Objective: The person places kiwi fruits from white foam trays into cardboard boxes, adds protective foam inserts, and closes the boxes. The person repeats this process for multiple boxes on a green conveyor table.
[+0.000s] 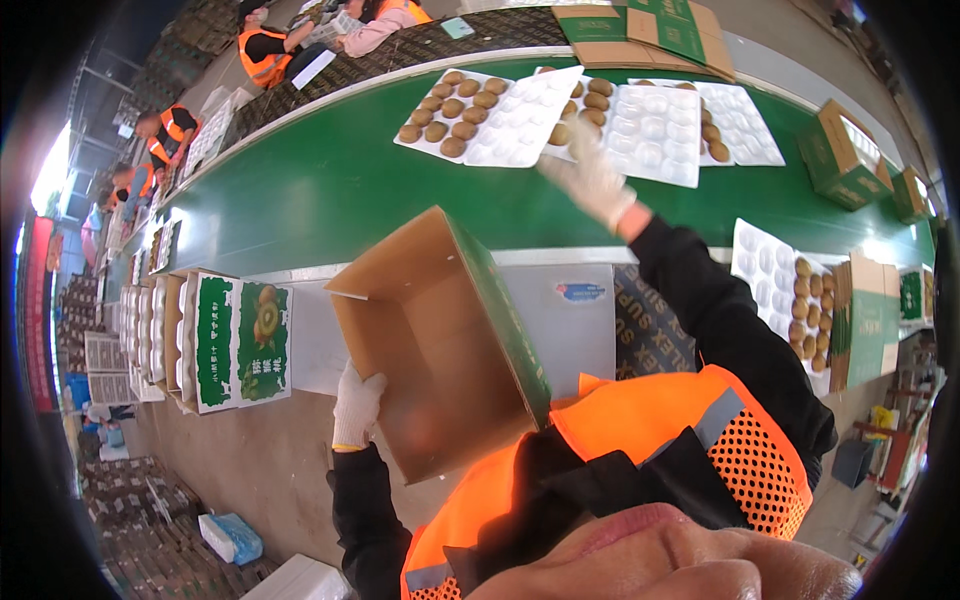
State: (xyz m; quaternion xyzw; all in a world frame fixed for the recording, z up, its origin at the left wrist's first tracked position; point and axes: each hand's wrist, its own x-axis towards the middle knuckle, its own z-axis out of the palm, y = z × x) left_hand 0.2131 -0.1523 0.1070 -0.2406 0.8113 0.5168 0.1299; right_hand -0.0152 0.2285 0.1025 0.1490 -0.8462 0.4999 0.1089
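My left hand [358,406], in a white knitted glove, grips the near left edge of an open cardboard box [450,360]. The box is tilted, bare brown inside and green outside, and I see nothing in it. My gloved right hand [594,184] stretches over the green conveyor belt [315,191], blurred, with its fingers apart. It is at the near side of a kiwi tray [652,131]; whether it touches it I cannot tell. To its left lies another tray [517,112], half kiwis and half white hollow cups. A third such tray [739,124] lies to the right.
Flattened green cartons [675,34] lie beyond the belt. A filled box [844,154] stands farther right. Beside me are a kiwi tray [765,247] and folded cartons [866,322]. A printed box with white trays [244,337] stands left. People in orange vests [266,56] work across the belt.
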